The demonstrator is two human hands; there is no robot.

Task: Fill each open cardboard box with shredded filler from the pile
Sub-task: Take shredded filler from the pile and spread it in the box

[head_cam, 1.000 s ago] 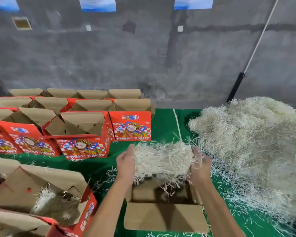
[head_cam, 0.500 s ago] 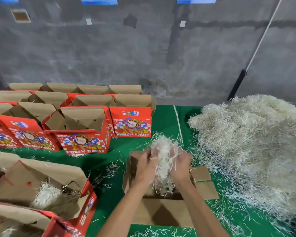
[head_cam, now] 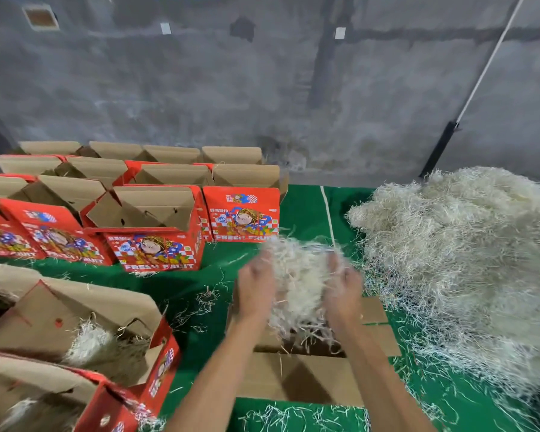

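Shredded filler [head_cam: 298,285] sits bunched between our left hand [head_cam: 256,291] and right hand [head_cam: 343,291], fingers curled into the clump from both sides, above the open cardboard box [head_cam: 300,378] on the green cloth [head_cam: 306,210]. At our right the filler pile [head_cam: 468,260] spreads, loose strands scattered around it. Red printed fruit boxes [head_cam: 156,232] stand open in rows at left, before a grey concrete wall [head_cam: 262,88].
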